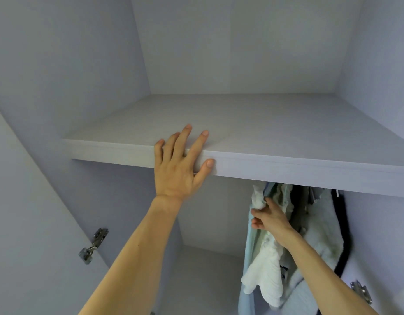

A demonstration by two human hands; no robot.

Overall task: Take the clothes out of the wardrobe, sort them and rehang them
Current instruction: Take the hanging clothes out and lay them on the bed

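Note:
I look into a pale grey wardrobe. My left hand (180,164) rests on the front edge of the upper shelf (287,171), fingers spread over the top and thumb on its face, holding nothing. Under the shelf on the right hang several clothes (314,228) bunched together: pale green, light blue, white and a dark piece. My right hand (270,218) reaches up among them and pinches the white and pale green garment (262,269) near its top. The rail and hangers are hidden behind the shelf edge.
The upper shelf carries nothing. The hanging space below it on the left holds no clothes. Metal door hinges sit on the left side panel (94,245) and on the right one (361,291). The wardrobe floor (203,280) shows below.

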